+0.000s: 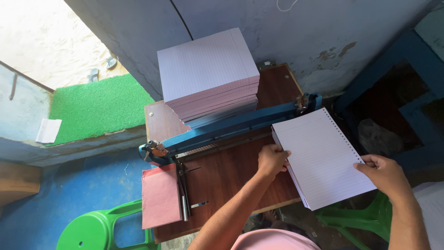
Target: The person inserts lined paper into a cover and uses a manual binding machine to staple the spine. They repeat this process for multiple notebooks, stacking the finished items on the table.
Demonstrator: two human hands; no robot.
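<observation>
Both hands, left hand (272, 159) and right hand (383, 172), have fingers grasping a punched ruled-paper block (321, 157) beside the blue punching machine (231, 127), while a tall stack (208, 74) waits unpunched.

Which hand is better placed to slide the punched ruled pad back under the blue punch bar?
Left, probably. The left hand grips the ruled pad at its edge nearest the blue punch bar; the right hand holds the far, perforated side.

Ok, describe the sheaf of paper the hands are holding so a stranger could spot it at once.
On the brown wooden table, look right of the blue punching machine. There the left hand and right hand hold a thin lined paper sheaf overhanging the table's edge. Unlike the tall lined paper stack behind the machine, it has holes along one edge.
</observation>
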